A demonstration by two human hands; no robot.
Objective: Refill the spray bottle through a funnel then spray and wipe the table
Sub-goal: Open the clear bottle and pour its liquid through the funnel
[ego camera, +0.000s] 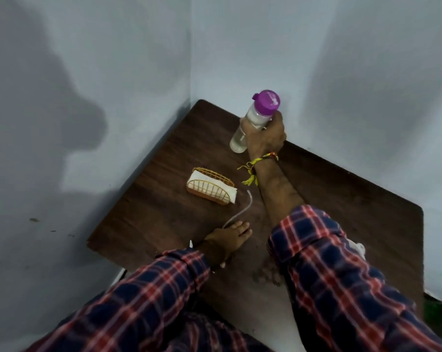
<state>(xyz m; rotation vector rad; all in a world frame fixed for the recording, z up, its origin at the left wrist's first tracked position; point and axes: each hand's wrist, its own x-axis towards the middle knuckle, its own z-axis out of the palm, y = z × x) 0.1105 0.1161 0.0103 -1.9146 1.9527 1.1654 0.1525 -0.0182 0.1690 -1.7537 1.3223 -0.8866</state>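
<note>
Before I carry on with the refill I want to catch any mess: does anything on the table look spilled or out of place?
Yes. A patch of wet-looking droplets sits on the table near its front edge, between the sleeves, as if liquid spilled. A thin clear tube lies loose by the left hand.

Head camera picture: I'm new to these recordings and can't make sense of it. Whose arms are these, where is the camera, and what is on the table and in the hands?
There is no machine here. The one picture comes from a camera worn on a person's head, looking down at their own arms in plaid sleeves. The right hand grips a clear bottle with a purple lid, standing near the far corner of a dark wooden table. The left hand rests on the table, holding the near end of a thin clear tube. Beside it stands a wire holder with white napkins. Something white peeks out behind the right sleeve; I cannot identify it.
</note>
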